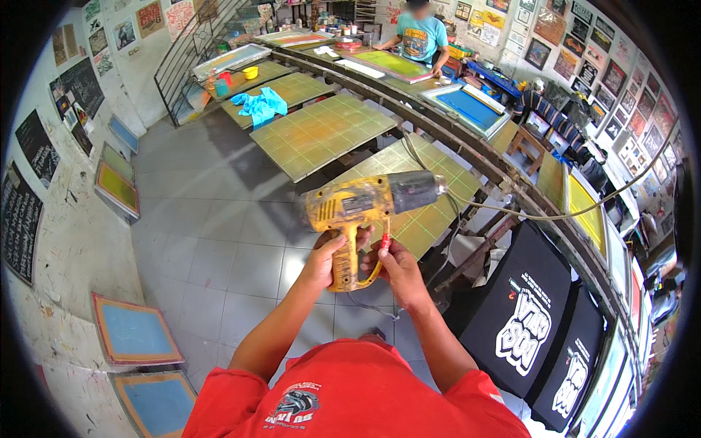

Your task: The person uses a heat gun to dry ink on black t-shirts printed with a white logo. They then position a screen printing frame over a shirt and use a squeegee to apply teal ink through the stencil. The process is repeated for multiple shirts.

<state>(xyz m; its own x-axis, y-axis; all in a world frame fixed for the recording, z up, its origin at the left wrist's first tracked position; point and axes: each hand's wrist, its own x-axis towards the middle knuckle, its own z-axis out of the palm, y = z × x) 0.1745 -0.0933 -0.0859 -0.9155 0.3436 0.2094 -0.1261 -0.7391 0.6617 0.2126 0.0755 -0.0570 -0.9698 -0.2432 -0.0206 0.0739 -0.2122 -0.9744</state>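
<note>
In front of me I hold up a worn yellow heat gun (354,204). Its dark nozzle (416,191) points right. My left hand (323,255) is closed round the upper part of the handle. My right hand (398,264) pinches the yellow loop in front of the handle, just beside a red piece (385,241); whether that piece is wrapping or a separate thing, I cannot tell. Beyond the nozzle lies a green-lined printing board (431,208). Another board (321,135) stands farther left, and a light blue cloth (261,106) drapes over the one behind it.
A cable (540,217) hangs across the right side. Black printed shirts (522,321) lie on boards at the lower right. A long metal rail (467,157) curves through the workspace. Framed screens (139,328) lean at the left wall. Across the tables stands a person (420,40) in a turquoise shirt.
</note>
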